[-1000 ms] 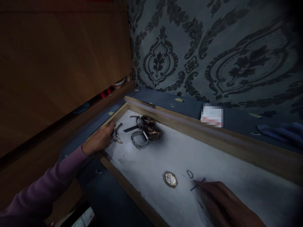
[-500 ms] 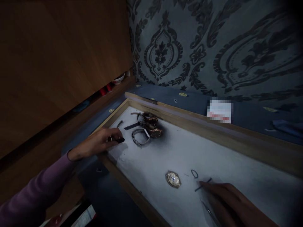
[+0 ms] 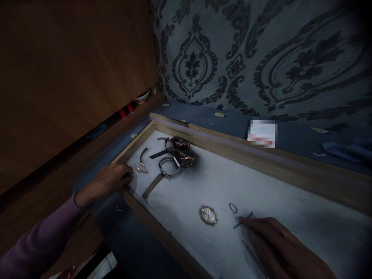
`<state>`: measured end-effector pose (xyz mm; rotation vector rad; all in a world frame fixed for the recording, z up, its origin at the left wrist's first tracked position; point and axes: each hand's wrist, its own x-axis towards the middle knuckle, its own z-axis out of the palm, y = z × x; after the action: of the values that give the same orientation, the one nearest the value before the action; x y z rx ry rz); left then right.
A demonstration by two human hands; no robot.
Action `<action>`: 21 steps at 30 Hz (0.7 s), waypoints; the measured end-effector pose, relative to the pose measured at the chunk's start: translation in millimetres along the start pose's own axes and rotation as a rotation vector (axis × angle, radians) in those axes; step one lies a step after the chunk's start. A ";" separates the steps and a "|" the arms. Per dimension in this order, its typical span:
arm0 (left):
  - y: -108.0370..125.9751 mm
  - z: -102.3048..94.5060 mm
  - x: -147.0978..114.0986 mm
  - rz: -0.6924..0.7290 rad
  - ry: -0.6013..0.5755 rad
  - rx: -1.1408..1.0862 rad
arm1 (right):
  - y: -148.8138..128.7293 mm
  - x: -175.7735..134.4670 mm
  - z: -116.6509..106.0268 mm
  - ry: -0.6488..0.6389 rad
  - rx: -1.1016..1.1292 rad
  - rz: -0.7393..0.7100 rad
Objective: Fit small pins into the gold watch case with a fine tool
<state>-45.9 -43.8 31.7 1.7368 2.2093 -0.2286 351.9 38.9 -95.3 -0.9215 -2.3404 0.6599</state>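
My left hand (image 3: 112, 178) rests at the left edge of a shallow wooden tray (image 3: 129, 153), its fingers curled; what they hold, if anything, is hidden. Beside its fingertips lie a small curved strap (image 3: 142, 157) and a gold-coloured clasp (image 3: 142, 168). A grey-brown strap (image 3: 153, 186) extends from a wristwatch (image 3: 170, 168) with a looped band. My right hand (image 3: 279, 240) is closed around a slim pointed metal tool (image 3: 248, 248). Its fingertips are at a thin dark strip (image 3: 248, 216), near a small dark loop (image 3: 233, 208). Left of these lies a strapless watch head (image 3: 208, 215), dial up.
Several watches (image 3: 183, 149) are heaped at the tray's far left. Behind the tray, a blurred white card (image 3: 263, 133) sits on the blue patterned cloth (image 3: 200, 112). A wooden cabinet (image 3: 78, 62) stands left, with a bowl (image 3: 142, 97) beneath it. Patterned wall covering (image 3: 197, 66) rises behind.
My left hand has drawn back left to the tray edge from the straps. The dark item at its fingertips no longer shows there; the grey-brown strap and gold clasp are now visible. My right hand stays put.
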 end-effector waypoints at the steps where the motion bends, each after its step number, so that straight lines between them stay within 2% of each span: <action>1: 0.1 1.7 0.9 -0.020 -0.032 0.030 | -2.6 1.2 -1.0 -0.002 -0.002 -0.004; 4: 3.4 5.1 6.0 -0.055 -0.073 0.101 | -14.3 7.6 -5.8 0.031 -0.002 -0.015; 10: 0.7 11.6 10.8 -0.064 -0.053 0.174 | -38.2 19.7 -16.2 0.009 0.039 -0.004; 21: -0.5 16.3 11.6 -0.051 -0.061 0.197 | -48.7 22.0 -21.6 -0.022 -0.006 -0.005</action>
<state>-46.4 -38.4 12.4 1.7475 2.2539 -0.5205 329.3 28.5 -43.3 -0.9147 -2.3647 0.6640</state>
